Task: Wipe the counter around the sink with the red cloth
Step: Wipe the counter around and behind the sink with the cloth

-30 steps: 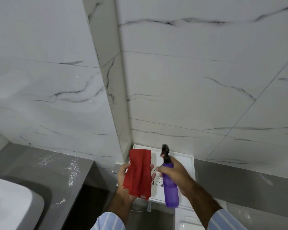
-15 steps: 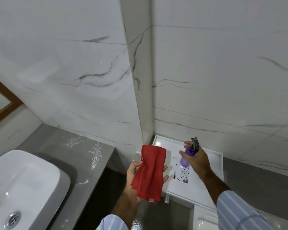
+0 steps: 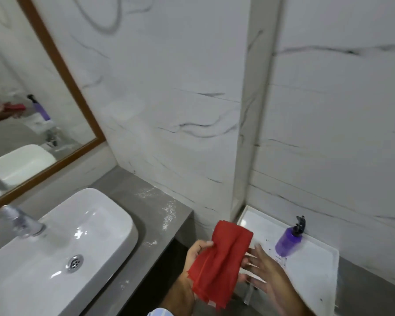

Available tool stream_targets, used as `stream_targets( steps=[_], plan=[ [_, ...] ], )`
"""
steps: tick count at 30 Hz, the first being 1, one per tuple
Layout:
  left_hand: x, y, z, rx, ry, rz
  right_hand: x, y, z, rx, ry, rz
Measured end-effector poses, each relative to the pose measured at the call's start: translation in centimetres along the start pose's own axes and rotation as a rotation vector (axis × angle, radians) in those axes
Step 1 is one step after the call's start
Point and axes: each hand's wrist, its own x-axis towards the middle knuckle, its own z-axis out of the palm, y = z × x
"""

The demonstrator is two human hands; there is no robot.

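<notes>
A folded red cloth (image 3: 221, 262) lies draped over my left hand (image 3: 195, 252), which holds it palm up at the lower middle. My right hand (image 3: 266, 273) is open beside the cloth, fingers spread, touching its right edge. To the left, a white basin sink (image 3: 55, 252) sits on a grey counter (image 3: 155, 215) that carries white powdery smears near its right end. A purple spray bottle (image 3: 287, 240) stands free on a white tank lid (image 3: 310, 270) at the right.
A chrome tap (image 3: 21, 221) overhangs the sink at the left. A wood-framed mirror (image 3: 32, 106) hangs above it. White marble-pattern tiled walls (image 3: 169, 87) meet at a corner behind. A dark gap lies between counter and tank.
My right hand has let go of the purple spray bottle, which now stands on the white lid, and has come back to the cloth. The view has swung left and down toward the sink.
</notes>
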Motion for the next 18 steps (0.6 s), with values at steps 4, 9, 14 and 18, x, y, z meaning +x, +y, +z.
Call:
stream_targets(
  steps=[4, 9, 14, 18],
  plan=[
    [1.2, 0.1, -19.9, -0.102, -0.304, 0.077, 2.0, -5.3, 6.2, -0.05, -0.318, -0.006],
    [-0.6, 22.3, -25.7, 0.195, -0.478, 0.052, 6.7, -8.2, 13.7, -0.215, -0.404, 0.017],
    [5.1, 32.0, -36.2, 0.489, -0.327, 0.201, 14.4, -10.0, 23.8, -0.303, -0.437, 0.05],
    [10.8, 41.7, -40.8, 0.872, -0.089, 0.38, 21.5, -11.3, 31.4, -0.451, -0.321, 0.041]
  ],
)
